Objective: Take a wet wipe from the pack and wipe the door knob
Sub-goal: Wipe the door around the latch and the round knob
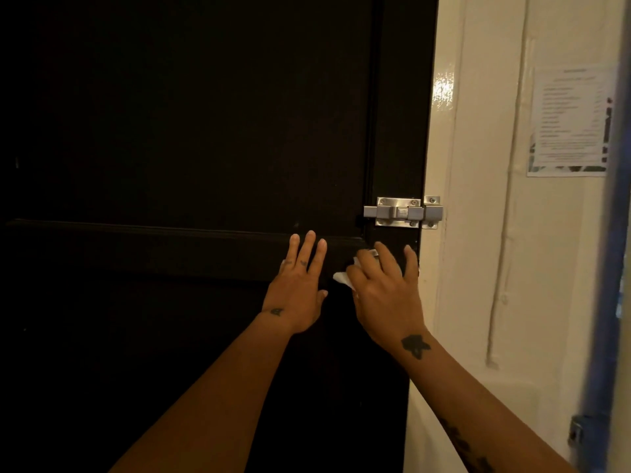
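My right hand (pixel 386 295) cups a crumpled white wet wipe (pixel 343 278) against the tall dark wooden door (pixel 187 131), fingers (pixel 411 264) curled around it; the door knob under my palm is hidden. My left hand (pixel 297 291) lies flat on the door beside it, fingers spread, gripping nothing. A brushed-steel slide bolt (pixel 403 212) sits just above. The printed paper notice (pixel 570 121) on the cream wall (pixel 478 233) is too blurred to read.

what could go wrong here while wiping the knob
The right hand hides the door knob under the wet wipe, so spots may get missed unseen. The metal slide bolt sits just above; knuckles could knock it. The left hand is flat on the dark door and may leave smudges.
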